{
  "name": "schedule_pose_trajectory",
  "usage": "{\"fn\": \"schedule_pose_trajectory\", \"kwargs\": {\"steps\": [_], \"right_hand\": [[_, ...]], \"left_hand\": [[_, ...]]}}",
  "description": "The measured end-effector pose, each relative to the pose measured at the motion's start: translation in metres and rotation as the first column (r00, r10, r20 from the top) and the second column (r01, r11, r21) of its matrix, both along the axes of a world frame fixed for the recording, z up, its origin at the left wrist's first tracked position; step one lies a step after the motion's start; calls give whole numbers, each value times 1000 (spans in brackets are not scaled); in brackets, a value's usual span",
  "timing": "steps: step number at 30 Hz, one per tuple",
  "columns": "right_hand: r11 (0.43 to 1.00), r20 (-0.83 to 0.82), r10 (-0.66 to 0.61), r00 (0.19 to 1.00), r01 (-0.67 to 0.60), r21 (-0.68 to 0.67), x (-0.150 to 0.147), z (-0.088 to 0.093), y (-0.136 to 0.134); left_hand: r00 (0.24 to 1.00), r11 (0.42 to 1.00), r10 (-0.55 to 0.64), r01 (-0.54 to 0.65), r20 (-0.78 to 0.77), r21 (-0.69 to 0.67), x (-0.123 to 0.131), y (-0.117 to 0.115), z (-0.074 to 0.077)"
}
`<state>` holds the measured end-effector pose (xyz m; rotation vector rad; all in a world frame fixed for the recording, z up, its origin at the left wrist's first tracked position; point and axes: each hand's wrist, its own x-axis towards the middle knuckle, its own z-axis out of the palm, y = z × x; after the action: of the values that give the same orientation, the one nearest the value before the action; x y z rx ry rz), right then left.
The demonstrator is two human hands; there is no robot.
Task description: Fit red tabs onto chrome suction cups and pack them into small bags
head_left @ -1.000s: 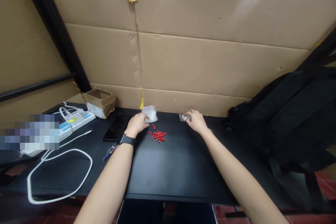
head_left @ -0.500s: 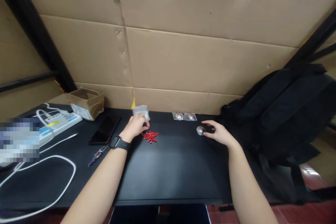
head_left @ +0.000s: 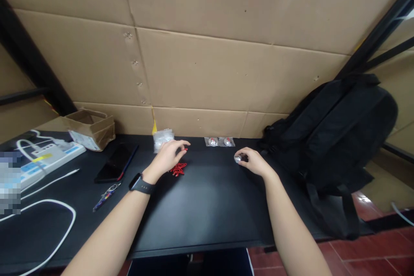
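Observation:
My left hand (head_left: 168, 156), with a dark watch (head_left: 141, 184) on its wrist, is raised just above a small pile of red cords (head_left: 178, 169). A bit of red cord (head_left: 186, 149) shows at its fingertips; the index finger is lifted away from the thumb. On the right, my right hand (head_left: 252, 161) has its thumb and fingers closed around a shiny silver round piece (head_left: 238, 158) on the black table. Behind the hands, two similar round pieces in clear packets (head_left: 212, 142) lie side by side. Clear plastic bags (head_left: 161, 137) are just beyond my left hand.
To the left are a phone (head_left: 117, 163), a keyring (head_left: 106, 197), a white power strip (head_left: 53, 160) with cables and an open cardboard box (head_left: 92, 131). A black backpack (head_left: 333, 129) stands on the right. Cardboard panels (head_left: 207, 69) wall off the back.
My right hand has closed on the silver round piece. My left hand has lifted off the red pile with a bit of cord. The camera view has shifted a little to the right.

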<state>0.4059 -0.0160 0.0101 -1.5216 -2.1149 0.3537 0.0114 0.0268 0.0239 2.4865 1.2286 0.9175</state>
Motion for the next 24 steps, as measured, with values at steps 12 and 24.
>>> {"fn": "schedule_pose_trajectory", "kwargs": {"steps": [12, 24], "right_hand": [[999, -431, 13, 902, 4, 39, -49, 11, -6], [944, -926, 33, 376, -317, -95, -142, 15, -37]], "left_hand": [[871, 907, -110, 285, 479, -309, 40, -29, 4], [840, 953, -62, 210, 539, -217, 59, -48, 11]]}}
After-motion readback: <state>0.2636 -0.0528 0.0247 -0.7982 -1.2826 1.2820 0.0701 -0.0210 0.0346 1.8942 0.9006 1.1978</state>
